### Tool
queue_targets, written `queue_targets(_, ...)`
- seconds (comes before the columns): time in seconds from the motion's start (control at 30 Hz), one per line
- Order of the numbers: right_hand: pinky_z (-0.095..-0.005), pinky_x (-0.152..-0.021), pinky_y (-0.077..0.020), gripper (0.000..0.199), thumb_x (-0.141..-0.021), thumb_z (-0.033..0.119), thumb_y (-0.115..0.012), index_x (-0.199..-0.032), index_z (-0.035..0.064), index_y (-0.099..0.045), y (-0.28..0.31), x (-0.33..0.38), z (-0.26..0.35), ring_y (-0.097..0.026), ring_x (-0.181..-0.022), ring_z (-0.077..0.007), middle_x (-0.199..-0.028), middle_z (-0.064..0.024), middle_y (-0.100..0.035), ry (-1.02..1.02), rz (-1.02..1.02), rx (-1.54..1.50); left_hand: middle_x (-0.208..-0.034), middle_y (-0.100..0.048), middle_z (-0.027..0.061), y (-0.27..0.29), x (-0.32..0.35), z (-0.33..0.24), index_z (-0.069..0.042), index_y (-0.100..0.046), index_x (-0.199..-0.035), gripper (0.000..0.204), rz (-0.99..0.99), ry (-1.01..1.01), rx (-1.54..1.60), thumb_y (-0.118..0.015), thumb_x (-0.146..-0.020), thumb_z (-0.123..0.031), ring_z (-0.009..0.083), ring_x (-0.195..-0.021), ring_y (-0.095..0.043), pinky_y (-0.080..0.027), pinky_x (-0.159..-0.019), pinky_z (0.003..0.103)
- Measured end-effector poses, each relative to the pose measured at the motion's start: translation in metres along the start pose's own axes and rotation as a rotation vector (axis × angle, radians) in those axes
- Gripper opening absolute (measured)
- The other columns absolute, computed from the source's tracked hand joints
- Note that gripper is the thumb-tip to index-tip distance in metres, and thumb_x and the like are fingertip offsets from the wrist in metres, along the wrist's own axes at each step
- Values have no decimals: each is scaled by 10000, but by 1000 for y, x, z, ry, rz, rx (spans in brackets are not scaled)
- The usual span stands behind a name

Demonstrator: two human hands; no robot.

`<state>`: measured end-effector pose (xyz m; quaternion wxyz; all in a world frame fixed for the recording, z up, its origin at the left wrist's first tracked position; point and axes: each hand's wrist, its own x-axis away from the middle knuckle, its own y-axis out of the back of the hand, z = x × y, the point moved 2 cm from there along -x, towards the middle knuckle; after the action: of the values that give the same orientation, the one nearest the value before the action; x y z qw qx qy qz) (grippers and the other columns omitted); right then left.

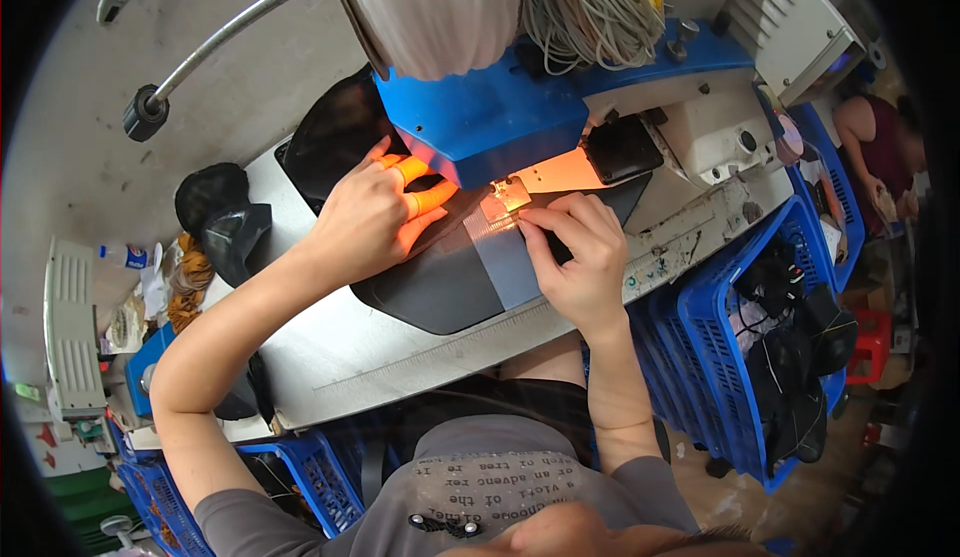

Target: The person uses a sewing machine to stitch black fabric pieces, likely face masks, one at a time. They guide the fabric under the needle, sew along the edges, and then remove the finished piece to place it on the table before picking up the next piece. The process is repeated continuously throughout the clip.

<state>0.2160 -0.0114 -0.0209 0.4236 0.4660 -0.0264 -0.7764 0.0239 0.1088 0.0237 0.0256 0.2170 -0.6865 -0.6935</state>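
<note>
A dark, flat, shaped piece (430, 292) of fabric-like material lies on the sewing machine's bed, with a shiny grey-blue strip (505, 269) across it. The blue sewing machine head (480, 122) hides part of the piece. Its lamp lights the metal presser area (506, 197) orange. My left hand (375, 207) rests on the piece left of the presser, fingers stretched and apart, with orange finger covers on two of them. Right of the presser, my right hand (580, 252) pinches thumb and forefinger together at the strip's upper edge. What sits between those fingertips is too small to make out.
A white thread cone (430, 7) and a bundle of grey cords (595, 12) stand above the machine. At left lie black moulded pieces (225, 217). Blue crates (700, 357) holding black items are at right, near a red stool (868, 345). Another person (880, 157) sits far right.
</note>
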Motion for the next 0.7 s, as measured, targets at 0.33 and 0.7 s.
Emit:
queue_targets(0.33,-336,-662,-433,124,-730,28,-739,-842,76,-720,0,-1,1,-575,-719,-221,-786,-18,-616,13,-7,-12,-1066,-646,147,-4,4,-26,-56,-727,-1065,247,23,272,-59,-679,-854,-176,351,-896,-622,-493,-948,409)
queue_targets(0.7,-351,-668,-444,98,-736,37,-730,-822,74,-700,2,-2,2,-585,-734,-228,-784,-18,-612,19,-25,-28,-976,-603,227,-2,-2,-60,48,-606,-1120,309,33,337,41,-656,-850,-92,391,-860,-606,-510,-739,464)
